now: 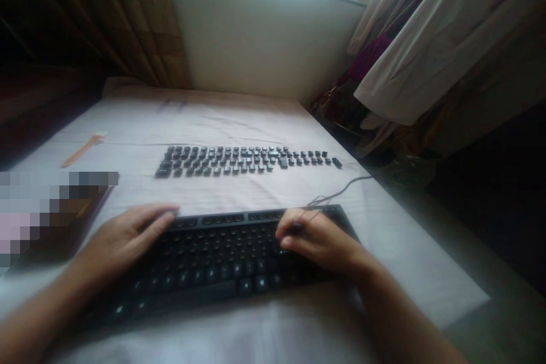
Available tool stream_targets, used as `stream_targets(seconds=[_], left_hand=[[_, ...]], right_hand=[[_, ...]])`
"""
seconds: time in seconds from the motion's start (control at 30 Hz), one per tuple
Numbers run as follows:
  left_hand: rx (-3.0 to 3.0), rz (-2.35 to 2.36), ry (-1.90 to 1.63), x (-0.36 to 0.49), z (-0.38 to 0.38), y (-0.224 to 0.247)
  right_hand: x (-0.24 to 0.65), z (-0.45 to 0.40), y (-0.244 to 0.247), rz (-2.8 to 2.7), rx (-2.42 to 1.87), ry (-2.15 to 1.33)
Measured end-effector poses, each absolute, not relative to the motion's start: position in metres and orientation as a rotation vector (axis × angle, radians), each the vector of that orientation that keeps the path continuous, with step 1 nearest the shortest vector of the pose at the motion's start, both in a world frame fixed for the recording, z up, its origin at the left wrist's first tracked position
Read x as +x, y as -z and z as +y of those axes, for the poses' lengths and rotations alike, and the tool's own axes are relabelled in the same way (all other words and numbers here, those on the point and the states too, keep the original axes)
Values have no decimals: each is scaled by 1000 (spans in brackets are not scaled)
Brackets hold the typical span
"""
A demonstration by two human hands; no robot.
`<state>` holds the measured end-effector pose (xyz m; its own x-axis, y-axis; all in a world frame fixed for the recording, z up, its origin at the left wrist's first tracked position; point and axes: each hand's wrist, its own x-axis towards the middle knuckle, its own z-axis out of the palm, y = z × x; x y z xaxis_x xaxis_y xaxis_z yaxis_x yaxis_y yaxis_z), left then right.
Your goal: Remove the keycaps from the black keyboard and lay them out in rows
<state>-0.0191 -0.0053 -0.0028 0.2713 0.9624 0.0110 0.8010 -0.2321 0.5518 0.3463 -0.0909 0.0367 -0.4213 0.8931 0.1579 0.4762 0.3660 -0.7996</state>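
Note:
A black keyboard (205,290) lies on the cloth-covered surface close to me, with keycaps on its near rows and small posts showing across much of the rest. My left hand (132,230) rests at its far left corner, fingers stretched out and nothing seen in them. Over the right part of the keyboard is my right hand (318,239), its fingers pinched on a small dark object (297,227) that looks like a keycap, partly hidden by the fingers. Beyond the keyboard, loose black keycaps (217,162) stand in rows on the cloth.
An orange brush-like tool (82,151) lies at the left on the white cloth (239,119). A blurred-out item (38,210) is at the left edge. The keyboard's cable (347,185) runs right. Curtains and hanging clothes (418,57) are behind.

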Motion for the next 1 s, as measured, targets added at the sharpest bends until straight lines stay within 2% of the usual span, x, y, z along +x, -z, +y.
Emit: stream_targets(seconds=[0.37,1.0], left_hand=[[2151,1580,-470,-15,-5,1],[2229,1529,-471,-17,-6,2]], right_hand=[[340,-94,-34,-2131,-1294,-754],[336,-100,-33,-2185,-1147,-558]])
